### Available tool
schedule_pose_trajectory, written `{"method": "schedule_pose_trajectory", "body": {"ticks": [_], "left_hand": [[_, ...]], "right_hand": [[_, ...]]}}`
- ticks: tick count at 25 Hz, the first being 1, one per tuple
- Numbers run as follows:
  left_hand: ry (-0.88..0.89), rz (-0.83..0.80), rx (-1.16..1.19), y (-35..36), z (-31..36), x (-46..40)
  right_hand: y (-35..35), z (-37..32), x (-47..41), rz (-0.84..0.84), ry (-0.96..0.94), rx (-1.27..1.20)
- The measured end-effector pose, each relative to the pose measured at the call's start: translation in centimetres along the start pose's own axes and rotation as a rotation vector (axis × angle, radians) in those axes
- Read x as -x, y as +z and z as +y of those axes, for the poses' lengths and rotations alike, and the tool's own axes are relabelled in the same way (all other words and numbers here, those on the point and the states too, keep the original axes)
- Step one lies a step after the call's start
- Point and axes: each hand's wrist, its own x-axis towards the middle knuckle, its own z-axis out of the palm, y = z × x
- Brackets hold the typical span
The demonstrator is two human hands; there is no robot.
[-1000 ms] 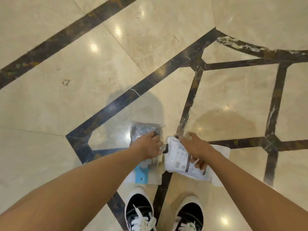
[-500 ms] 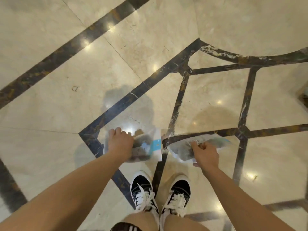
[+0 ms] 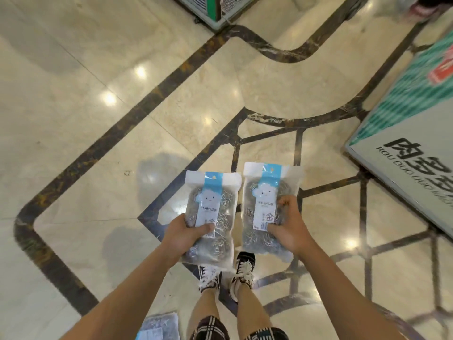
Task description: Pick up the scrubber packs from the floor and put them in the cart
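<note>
Glossy marble floor (image 3: pixel 73 143); each hand grips a crinkly steel-wool scrubber pack.

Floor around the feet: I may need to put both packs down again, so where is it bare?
Bare cream marble floor spreads wide to the left, beyond the dark diagonal inlay band. Ahead, between the band and the curved dark inlay, is open too. Crowded: right, by the green-and-grey printed box; and low left, where another clear scrubber pack lies.
</note>
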Motion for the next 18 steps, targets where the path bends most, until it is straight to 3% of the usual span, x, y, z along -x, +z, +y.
{"method": "schedule_pose_trajectory", "body": {"ticks": [4, 7, 12, 18], "left_hand": [[0.100, -0.087, 0.077, -0.2, 5.2, 6.0], [0.201, -0.066, 0.063, -0.5, 9.1, 10.4], [0.465, -0.061, -0.165, 1.3, 14.3, 18.5], [0.619, -0.303, -0.376, 9.3, 15.7, 25.7]], "right_hand": [[-3.8, -5.7, 7.3, 0.019, 0.109, -0.124], [-5.5, -8.0, 12.5, 0.240, 0.135, -0.341], [-6.9, -8.9, 21.9, 0.558, 0.126, -0.430], [-7.7, -5.2, 33.6, 0.989, 0.207, -0.659]]}}
